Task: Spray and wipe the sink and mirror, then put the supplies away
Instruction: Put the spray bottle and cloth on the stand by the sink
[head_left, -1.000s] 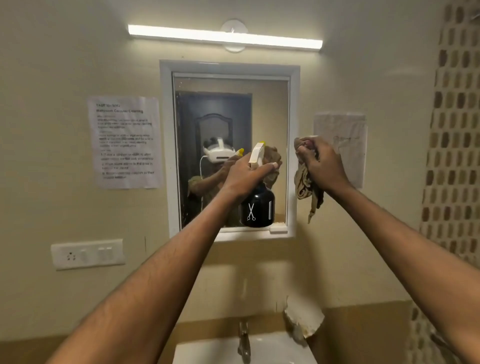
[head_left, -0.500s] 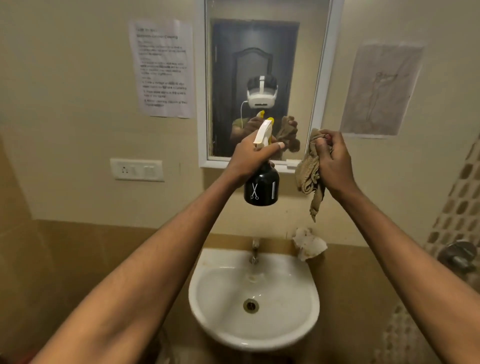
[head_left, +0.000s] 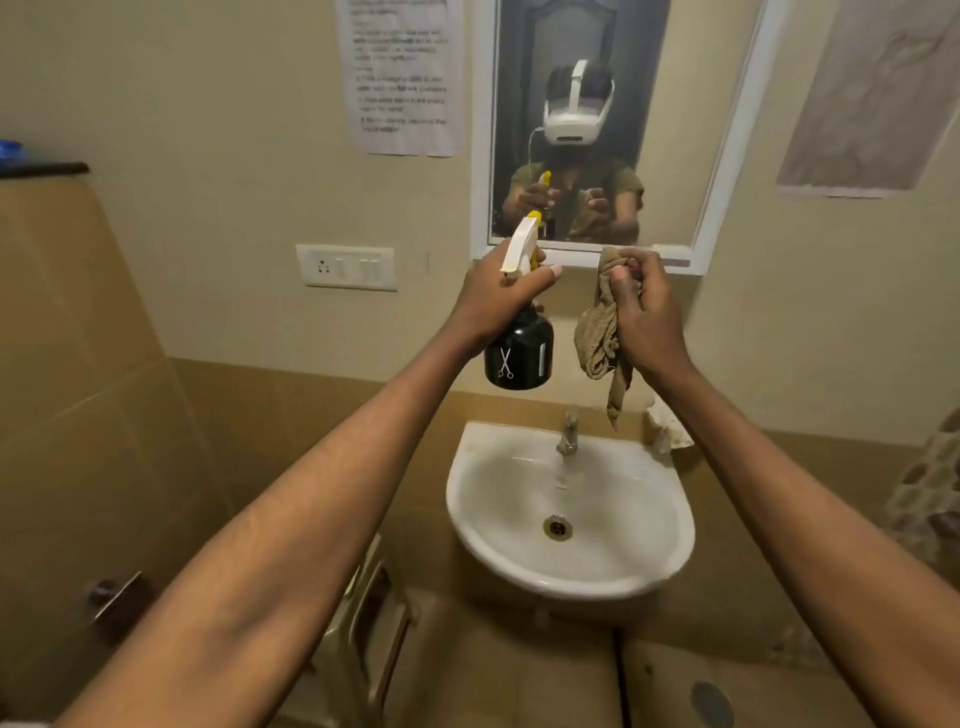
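1. Sink (head_left: 670, 512): white wall basin, taken as landmark. Tap (head_left: 570, 432) at back rim centre, drain (head_left: 557, 527) in bowl. Bowl looks empty; can't tell if wet.
2. Spray bottle (head_left: 519, 353): black body, white/yellow trigger head; held in the air above sink's back-left, just under mirror (head_left: 587, 104) frame. Nozzle aims twd wall/mirror, not down.
3. Left hand (head_left: 498, 296): fingers wrapped round bottle neck, one on the trigger.
4. Cloth (head_left: 602, 338): tan rag, bunched, tail hanging down above sink's back rim, right of the tap.
5. Right hand (head_left: 644, 312): fingers shut tight on top of cloth.
6. Mirror: on wall straight above sink, white frame; only lower part in view.
7. Socket plate (head_left: 347, 266): on wall up-left of sink, near bottle.
8. Risks (judgement): 
 - mist drifting left onto socket plate if nozzle isn't angled into the bowl; 
 - trailing cloth tail snagging on tap during wipe; 
 - bottle slipping from a neck-only hold if hand is wet, dropping into the basin.
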